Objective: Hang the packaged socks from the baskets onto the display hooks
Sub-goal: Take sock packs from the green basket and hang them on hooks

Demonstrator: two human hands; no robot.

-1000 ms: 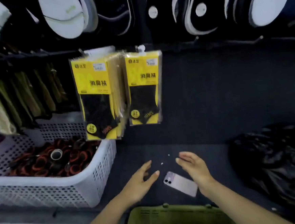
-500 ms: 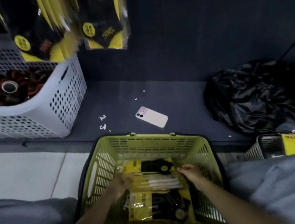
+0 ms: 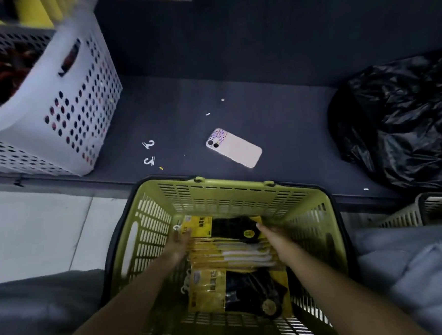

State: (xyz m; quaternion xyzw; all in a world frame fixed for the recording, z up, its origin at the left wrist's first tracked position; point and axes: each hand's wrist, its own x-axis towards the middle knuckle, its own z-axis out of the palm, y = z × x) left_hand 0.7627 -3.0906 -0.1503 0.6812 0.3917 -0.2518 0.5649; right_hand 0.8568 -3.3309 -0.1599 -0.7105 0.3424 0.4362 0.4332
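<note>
Packaged socks (image 3: pixel 229 248) lie stacked flat in the green basket (image 3: pixel 242 185), with both hands down on the upper stack. The left hand (image 3: pixel 179 246) is at its yellow header end and the right hand (image 3: pixel 271 236) at its dark toe end. Both hands are blurred, so it cannot be told whether the fingers pinch the packs or only rest on them.

Lifted by the ends alone, the slick film packs would likely fan apart and slide back down. Their white hanger hooks (image 3: pixel 177 227) sit close to the basket's slotted wall and could snag there or tangle with each other. Two loose hooks (image 3: pixel 148 153) on the dark surface (image 3: pixel 276 115) suggest they can pop off. A phone (image 3: pixel 234 147) lies just beyond the rim, where a swinging stack could hit it.

The stack's long axis runs across the basket, hooks to the person's left and toes to the right. A second pile (image 3: pixel 219 291), nearer the person, lies the same way. Each pack would need turning hook-up before hanging.
</note>
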